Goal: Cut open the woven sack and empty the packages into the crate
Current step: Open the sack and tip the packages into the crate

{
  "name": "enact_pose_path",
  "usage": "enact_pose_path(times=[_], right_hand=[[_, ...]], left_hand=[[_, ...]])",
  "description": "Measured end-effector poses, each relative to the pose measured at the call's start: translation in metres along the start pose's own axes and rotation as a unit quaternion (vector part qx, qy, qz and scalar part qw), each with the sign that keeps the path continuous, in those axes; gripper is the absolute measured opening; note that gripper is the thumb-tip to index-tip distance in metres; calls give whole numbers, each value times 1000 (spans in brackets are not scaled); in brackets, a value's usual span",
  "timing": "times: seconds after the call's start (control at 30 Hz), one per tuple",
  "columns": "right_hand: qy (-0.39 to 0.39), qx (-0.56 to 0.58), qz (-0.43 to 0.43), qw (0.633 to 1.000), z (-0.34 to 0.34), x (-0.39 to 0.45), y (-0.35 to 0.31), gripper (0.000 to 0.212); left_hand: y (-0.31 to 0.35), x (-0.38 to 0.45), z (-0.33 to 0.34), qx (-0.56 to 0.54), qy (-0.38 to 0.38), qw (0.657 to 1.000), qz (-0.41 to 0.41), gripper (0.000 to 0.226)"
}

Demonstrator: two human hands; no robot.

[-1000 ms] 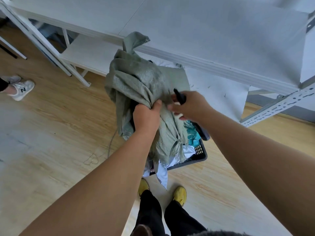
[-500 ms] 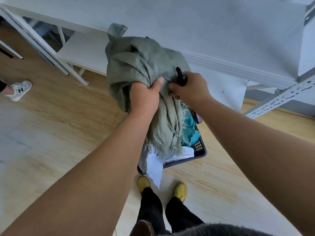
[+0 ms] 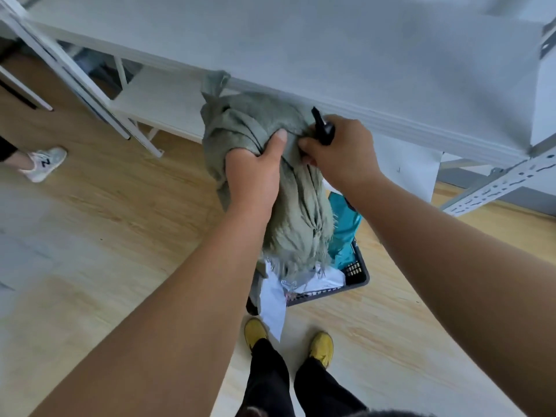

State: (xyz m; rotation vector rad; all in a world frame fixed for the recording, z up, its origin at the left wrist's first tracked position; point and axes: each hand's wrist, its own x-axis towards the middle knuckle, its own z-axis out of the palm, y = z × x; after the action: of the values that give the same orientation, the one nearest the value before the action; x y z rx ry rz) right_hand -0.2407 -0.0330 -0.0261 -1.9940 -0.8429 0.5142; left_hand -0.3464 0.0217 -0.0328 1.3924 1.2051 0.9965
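I hold a grey-green woven sack (image 3: 240,127) bunched up, its frayed cut end (image 3: 301,245) hanging down over a dark plastic crate (image 3: 359,273) on the floor. My left hand (image 3: 255,173) grips the bunched fabric. My right hand (image 3: 340,152) pinches the sack too and also holds a black cutter (image 3: 322,127) that points up. In the crate lie a teal package (image 3: 343,227) and white packages (image 3: 326,279). One white package (image 3: 272,305) hangs over the crate's near edge. Most of the crate is hidden behind the sack.
A white metal shelving unit (image 3: 331,55) stands right behind the sack, its lower shelf (image 3: 162,100) at the left and a perforated upright (image 3: 496,185) at the right. My yellow shoes (image 3: 322,347) are just short of the crate. Another person's sneaker (image 3: 45,162) is at the far left.
Both hands with the sack rose half a second ago and have since dropped back and shifted right. More of the teal package shows beside the sack's cut end.
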Motion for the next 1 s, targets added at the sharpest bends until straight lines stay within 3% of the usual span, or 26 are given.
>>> enact_pose_path(times=[0.07,0.17,0.3,0.37,0.43,0.53,0.63,0.7,0.8,0.93,1.0], right_hand=[[45,-4,-25,999,0,1,-2,13],[-15,0,9,1000,4,-1,-2,13],[11,1,-3,1000,3,2,-5,16],[-43,4,28,999,4,2,-3,9],[-57,-12,39,998,3,3,-1,17],[-49,14,39,998,2,8,-1,18],[-72,65,58,994,3,14,0,8],[-129,101,57,985,4,11,-3,8],[-166,110,28,980,7,4,-8,12],[-164,-3,36,986,13,-10,17,47],[-200,-30,86,976,17,-20,35,46]], left_hand=[[2,1,-1,-9,-7,1000,10,23],[-2,-1,-5,-1,-15,1000,-21,32],[0,-1,-9,-20,-13,1000,-6,22],[-3,-1,-12,-16,-53,996,-74,30],[-10,-2,-17,-40,-95,982,-161,31],[-27,-10,-24,-23,-113,975,-188,59],[-51,-32,-30,94,-171,965,-173,94],[-64,-43,-29,175,-176,959,-137,74],[-64,-39,-19,140,-95,976,-140,37],[-62,-20,-14,105,-62,980,-157,31],[-60,-18,-15,131,-68,979,-143,32]])
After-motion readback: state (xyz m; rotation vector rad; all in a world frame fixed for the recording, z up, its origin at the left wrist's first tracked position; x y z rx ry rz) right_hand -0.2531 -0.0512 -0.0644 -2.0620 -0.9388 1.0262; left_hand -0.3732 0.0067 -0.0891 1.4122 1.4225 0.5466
